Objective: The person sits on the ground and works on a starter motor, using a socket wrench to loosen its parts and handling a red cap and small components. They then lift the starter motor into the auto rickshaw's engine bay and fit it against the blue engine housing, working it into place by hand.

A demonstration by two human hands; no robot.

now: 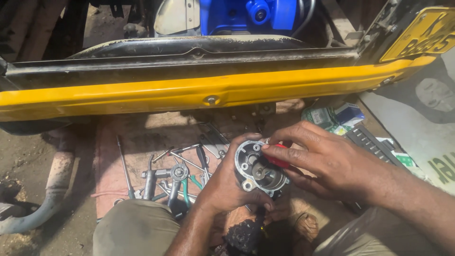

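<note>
My left hand grips a round silver metal housing from below, its open face turned up toward me. My right hand comes in from the right and holds a red-handled tool against the top of the housing, its tip inside the opening. The fingers of both hands cover part of the housing's rim. Both hands work above my lap, just in front of a yellow vehicle body panel.
Several wrenches, a screwdriver and other hand tools lie on a reddish cloth under the panel. A rusty exhaust pipe curves at left. Small cartons and a dark socket rail sit at right. My knee is at bottom.
</note>
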